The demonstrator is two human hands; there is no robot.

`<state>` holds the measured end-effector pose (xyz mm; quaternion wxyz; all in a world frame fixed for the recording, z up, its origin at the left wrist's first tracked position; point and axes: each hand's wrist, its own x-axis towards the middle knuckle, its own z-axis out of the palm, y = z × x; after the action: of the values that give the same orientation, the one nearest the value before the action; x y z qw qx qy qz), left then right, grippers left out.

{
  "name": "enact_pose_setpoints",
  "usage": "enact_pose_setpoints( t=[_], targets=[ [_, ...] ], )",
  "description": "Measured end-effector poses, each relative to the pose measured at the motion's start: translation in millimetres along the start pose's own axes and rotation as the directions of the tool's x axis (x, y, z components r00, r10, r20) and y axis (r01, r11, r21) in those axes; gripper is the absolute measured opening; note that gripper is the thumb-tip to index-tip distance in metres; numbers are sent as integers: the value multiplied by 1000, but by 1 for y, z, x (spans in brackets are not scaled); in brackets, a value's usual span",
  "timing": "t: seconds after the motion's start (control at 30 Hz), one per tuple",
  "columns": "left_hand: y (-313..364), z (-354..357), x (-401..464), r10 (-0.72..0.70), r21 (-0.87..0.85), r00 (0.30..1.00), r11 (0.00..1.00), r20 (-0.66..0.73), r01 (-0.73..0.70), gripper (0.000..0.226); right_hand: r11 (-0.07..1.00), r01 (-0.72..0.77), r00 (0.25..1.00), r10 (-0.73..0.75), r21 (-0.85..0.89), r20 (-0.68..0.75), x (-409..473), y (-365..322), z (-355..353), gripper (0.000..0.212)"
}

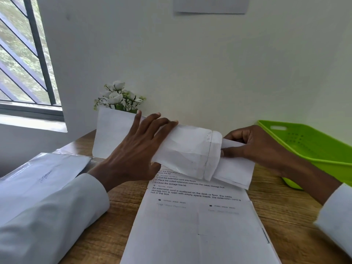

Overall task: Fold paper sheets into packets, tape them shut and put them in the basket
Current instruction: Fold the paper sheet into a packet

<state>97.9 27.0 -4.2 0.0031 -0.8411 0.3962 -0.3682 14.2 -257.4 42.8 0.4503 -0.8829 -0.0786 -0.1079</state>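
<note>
Fingers of the left hand (133,149) lie straight, pressing the folded paper packet (185,151) above a printed sheet (190,225). Right hand (253,145) pinches the packet's end, just left of the green basket (312,147). Best to hold the fold flat before taping.

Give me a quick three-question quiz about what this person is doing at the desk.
1. True or false: the green basket already holds a packet.
2. Which hand pinches the folded paper's end: A left, B right?
3. What sits behind the folded paper, by the wall?

Key:
1. False; no packet shows in it.
2. B, the right hand; the left hand lies flat on it.
3. White flowers.
</note>
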Motion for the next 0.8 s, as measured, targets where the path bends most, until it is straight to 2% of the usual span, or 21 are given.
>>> enact_pose_setpoints(
  t=[0.2,0.47,0.53,0.67,0.8],
  targets=[
    [-1,-1,0,60,-35,997,998,48,-58,111,999,-36,998,36,-8,51,-5,1,-14,12],
    [4,-2,1,73,-23,996,997,49,-72,112,991,-13,999,17,136,-28,-1,-2,15,20],
    [0,-2,-1,59,-25,997,998,54,-57,113,988,-29,1000,29,150,5,-1,-2,7,16],
    [-3,-2,0,56,-22,997,998,59,-54,112,987,-143,975,128,70,183,-8,0,-14,20],
    [2,-2,1,68,-34,997,997,42,-67,112,985,-140,981,123,104,153,-8,1,-10,10]
  ],
)
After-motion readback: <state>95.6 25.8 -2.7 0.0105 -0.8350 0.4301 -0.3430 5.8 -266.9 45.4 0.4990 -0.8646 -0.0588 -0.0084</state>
